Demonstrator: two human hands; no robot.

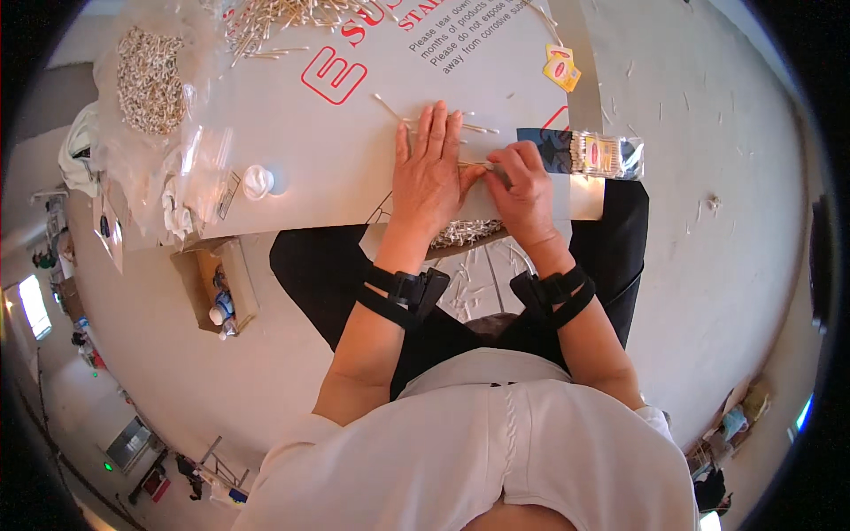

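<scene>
While your left hand (431, 173) lies flat and open on the grey sheet (301, 150), with its fingers stretched out and holding nothing, it covers a part of the cotton swabs (469, 128) that lie under and beside its fingertips, so I cannot tell how many are there. Your right hand (522, 190) is curled, with thumb and fingers pinched together just beside the left thumb; something thin seems to be between the fingertips, but it is too small to make out, and I cannot say for sure that it is a swab. Just to the right of this hand, a small clear packet (606, 155) full of swabs lies on the sheet, partly over a dark card (544, 146). Below your wrists, at the near edge of the sheet, a shallow tray (465, 234) with many loose swabs is mostly hidden by both hands. At the far left, a large clear plastic bag (150, 80) holds a heap of swabs, and its outline is hard to follow. More loose swabs (283, 18) are piled at the top edge, where the picture cuts them off. A small white cap (258, 181) rests on the sheet near the bag. On the floor to the left, an open cardboard box (221, 292) holds small bottles.
</scene>
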